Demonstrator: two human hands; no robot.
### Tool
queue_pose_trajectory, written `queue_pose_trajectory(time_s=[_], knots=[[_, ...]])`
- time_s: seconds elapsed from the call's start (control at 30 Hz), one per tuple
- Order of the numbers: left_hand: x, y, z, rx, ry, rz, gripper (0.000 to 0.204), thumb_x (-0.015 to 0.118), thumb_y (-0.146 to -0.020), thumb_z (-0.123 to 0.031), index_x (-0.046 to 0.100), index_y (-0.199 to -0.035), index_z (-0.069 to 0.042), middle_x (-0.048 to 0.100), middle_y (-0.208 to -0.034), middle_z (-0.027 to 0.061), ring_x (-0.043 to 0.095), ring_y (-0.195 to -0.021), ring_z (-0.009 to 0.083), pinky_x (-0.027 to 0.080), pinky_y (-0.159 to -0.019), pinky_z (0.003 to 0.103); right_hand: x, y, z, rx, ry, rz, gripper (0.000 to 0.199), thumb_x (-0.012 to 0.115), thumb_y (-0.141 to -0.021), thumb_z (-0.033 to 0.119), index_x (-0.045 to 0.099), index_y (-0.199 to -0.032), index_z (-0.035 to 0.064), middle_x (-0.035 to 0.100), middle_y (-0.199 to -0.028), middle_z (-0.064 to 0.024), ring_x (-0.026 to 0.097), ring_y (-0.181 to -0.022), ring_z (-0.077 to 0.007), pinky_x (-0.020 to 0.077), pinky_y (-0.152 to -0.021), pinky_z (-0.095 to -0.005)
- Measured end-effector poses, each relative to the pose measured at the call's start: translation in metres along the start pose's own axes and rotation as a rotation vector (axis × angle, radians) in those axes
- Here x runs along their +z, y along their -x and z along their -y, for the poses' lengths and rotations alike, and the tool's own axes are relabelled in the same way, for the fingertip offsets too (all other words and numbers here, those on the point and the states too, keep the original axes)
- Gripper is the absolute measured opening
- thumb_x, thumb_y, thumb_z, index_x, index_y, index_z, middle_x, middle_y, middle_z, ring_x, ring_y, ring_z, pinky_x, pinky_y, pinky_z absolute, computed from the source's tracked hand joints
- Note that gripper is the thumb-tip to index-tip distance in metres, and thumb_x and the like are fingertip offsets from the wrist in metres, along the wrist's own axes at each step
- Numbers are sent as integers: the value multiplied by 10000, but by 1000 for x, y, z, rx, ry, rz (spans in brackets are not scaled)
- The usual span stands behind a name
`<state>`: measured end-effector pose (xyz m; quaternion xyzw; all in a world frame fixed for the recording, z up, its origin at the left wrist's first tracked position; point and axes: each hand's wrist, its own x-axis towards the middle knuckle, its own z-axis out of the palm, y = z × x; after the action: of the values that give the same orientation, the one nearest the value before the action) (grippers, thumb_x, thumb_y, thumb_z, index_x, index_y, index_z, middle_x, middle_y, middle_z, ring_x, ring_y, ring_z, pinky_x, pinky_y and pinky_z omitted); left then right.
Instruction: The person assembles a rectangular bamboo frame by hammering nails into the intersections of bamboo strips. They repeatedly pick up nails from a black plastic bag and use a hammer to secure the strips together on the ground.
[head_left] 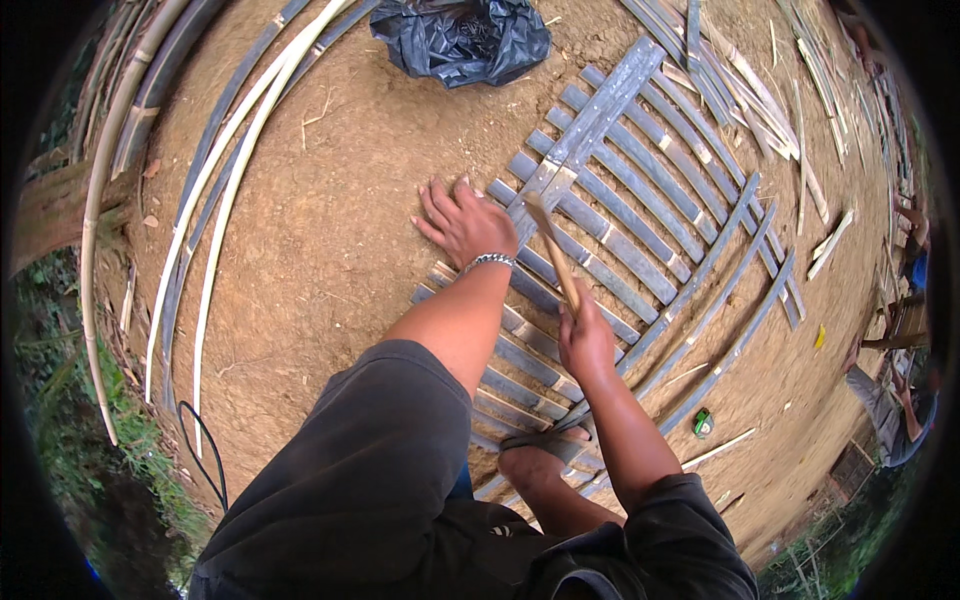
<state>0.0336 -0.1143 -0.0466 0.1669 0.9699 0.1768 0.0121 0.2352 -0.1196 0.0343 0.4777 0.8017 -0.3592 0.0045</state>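
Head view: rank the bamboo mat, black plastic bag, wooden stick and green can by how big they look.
1. Bamboo mat
2. Black plastic bag
3. Wooden stick, nearer the camera, so unsure
4. Green can

At twelve o'clock from you, a crumpled black plastic bag lies on the bare dirt ground. At four o'clock, a small green packet sits on the dirt just beside the bamboo lattice.
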Motion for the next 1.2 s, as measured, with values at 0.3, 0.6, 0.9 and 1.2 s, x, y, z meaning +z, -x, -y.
queue_pose_trajectory(time_s=[0.3,0.6,0.9,1.2], knots=[[-5,-2,-2,-28,-6,71,358,558,-998,-180,565,-1345,-92,378,-1569,187,243,-1549,366,108,-1251,643,8,8,-14,-249,-131,-243,535,666,-953,59,479,-1455,65,669,-1254,-282,675,-1084,-485,570,-904,-500],[-4,-1,-2,-17,-30,44,363,548,-980,-177,574,-1332,-93,388,-1559,188,265,-1540,373,123,-1246,651,8,-1,-11,-245,-91,-195,608,684,-922,16,457,-1482,81,675,-1250,-266,687,-1080,-458,581,-905,-488],[-4,0,0,-11,-10,24,361,532,-986,-169,578,-1337,-99,395,-1562,190,267,-1538,380,132,-1242,655,-1,-13,-2,-179,-113,-135,524,657,-904,-4,537,-1410,66,651,-1296,-280,681,-1079,-467,573,-889,-488],[-6,-1,1,-27,-1,51,374,542,-986,-167,577,-1353,-104,380,-1579,189,255,-1545,382,119,-1251,651,-1,-14,-3,-168,-44,-75,533,628,-953,86,482,-1464,123,677,-1192,-303,673,-1040,-494,558,-858,-542]])
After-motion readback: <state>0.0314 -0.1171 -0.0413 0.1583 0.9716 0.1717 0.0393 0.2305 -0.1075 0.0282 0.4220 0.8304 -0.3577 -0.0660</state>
